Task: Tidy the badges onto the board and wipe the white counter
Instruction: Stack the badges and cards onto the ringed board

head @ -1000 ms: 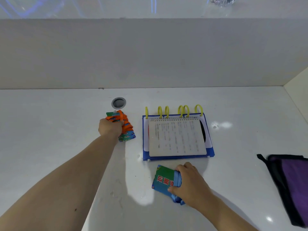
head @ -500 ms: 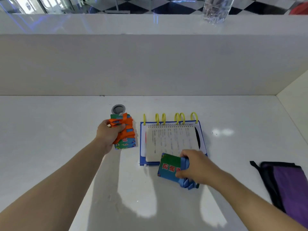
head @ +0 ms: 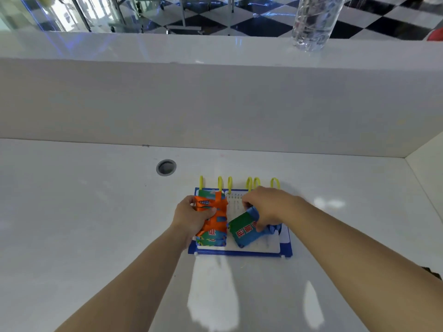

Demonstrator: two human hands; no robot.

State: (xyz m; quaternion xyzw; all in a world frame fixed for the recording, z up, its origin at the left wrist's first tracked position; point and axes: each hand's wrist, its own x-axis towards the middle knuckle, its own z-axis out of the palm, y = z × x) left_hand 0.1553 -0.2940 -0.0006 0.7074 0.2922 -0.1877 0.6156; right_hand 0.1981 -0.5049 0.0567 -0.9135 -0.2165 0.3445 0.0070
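Observation:
A blue board [head: 239,253] with yellow rings and a white notepad on it lies on the white counter [head: 84,224]. My left hand [head: 191,216] grips a bundle of badges wrapped in an orange lanyard [head: 214,219], held over the board's left side. My right hand [head: 268,209] grips a green badge with red characters and a blue lanyard [head: 243,232], held over the notepad's middle. The two bundles sit side by side, almost touching.
A round metal grommet hole [head: 166,167] lies in the counter behind the board on the left. A white back wall rises behind, with a clear water bottle [head: 311,22] on its top ledge. A side wall [head: 426,178] closes the right.
Both hands have carried their badge bundles inward from the counter onto the board. The view has tilted up, and the purple bag at the right has left the frame.

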